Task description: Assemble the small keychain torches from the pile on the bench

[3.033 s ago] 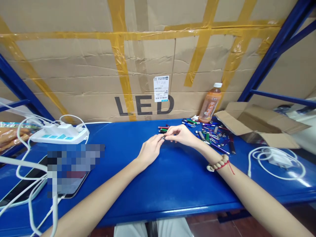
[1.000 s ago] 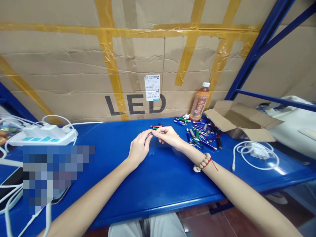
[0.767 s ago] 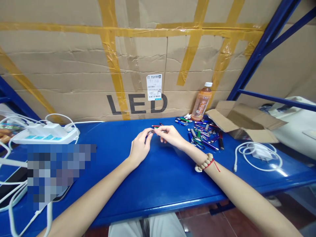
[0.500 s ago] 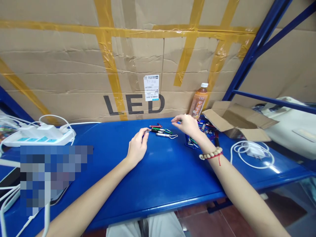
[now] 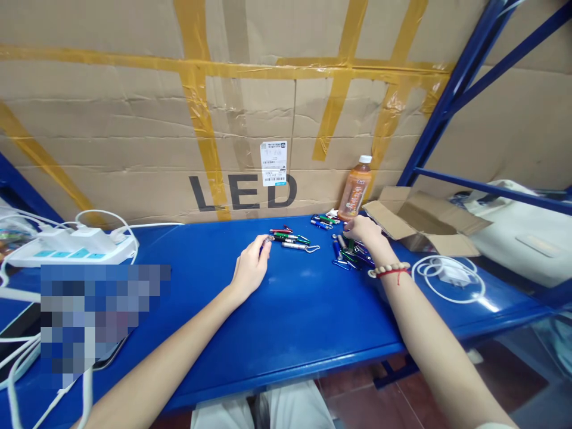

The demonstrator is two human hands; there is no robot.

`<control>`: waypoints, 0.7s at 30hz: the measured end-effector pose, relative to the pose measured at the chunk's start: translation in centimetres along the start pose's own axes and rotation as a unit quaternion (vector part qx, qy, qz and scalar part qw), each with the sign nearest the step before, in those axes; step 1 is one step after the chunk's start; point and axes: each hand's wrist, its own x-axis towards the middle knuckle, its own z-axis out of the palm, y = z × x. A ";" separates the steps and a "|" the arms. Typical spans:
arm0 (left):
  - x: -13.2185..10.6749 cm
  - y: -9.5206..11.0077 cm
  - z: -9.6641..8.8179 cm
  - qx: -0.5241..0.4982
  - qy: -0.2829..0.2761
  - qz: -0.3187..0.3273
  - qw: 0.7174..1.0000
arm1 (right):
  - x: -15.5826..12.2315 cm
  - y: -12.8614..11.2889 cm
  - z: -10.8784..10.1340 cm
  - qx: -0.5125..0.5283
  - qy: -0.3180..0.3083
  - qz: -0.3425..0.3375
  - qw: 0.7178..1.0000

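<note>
Reaching right, the right hand (image 5: 363, 229) sits on top of the pile of keychain lights (image 5: 346, 253) at the far right of the blue table (image 5: 290, 316), between the drink bottle (image 5: 354, 193) and the open cardboard box (image 5: 424, 219). Its fingers are curled down into the pile, and I cannot tell if they have closed on one. The left hand (image 5: 249, 269) rests mid-table with thumb and forefinger pinched narrow on a small grey piece (image 5: 268, 238), too small to identify. Just right of it is a short row of lights (image 5: 290, 237), laid side by side, apart from the pile.

Handling, my read: these are light, stiff little metal tubes, smooth and round, so they will roll and slip. Rings and clips are tangled in the pile, so lifting one may drag its neighbours. I'd pinch one across the barrel near the middle, not by the ring. The grey piece is tiny and easy to drop, so it needs a fingertip hold only.

Versus a second ago: both hands were then together at centre working one light. They are now well apart. A silver light (image 5: 300, 246) with its ring now lies at the near side of the row. Half a second back the right hand was in the air short of the pile; it has now gone down onto it. The left hand has barely moved and keeps the same pinch.
</note>
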 end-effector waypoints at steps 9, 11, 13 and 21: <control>0.0 0.0 0.1 0.008 -0.012 -0.001 1.000 | -2.3 -1.7 -0.7 0.059 -0.272 -0.184 0.943; 0.0 0.0 0.1 0.005 -0.011 -0.001 1.000 | -3.0 -2.3 -0.8 -0.008 -0.234 -0.171 0.957; 0.1 0.0 0.1 0.002 -0.011 -0.002 1.000 | -3.7 -2.8 -1.1 -0.060 -0.192 -0.169 0.965; 0.0 0.1 0.1 -0.008 -0.022 -0.005 1.000 | -4.3 -4.0 -0.9 -0.107 -0.183 -0.171 0.962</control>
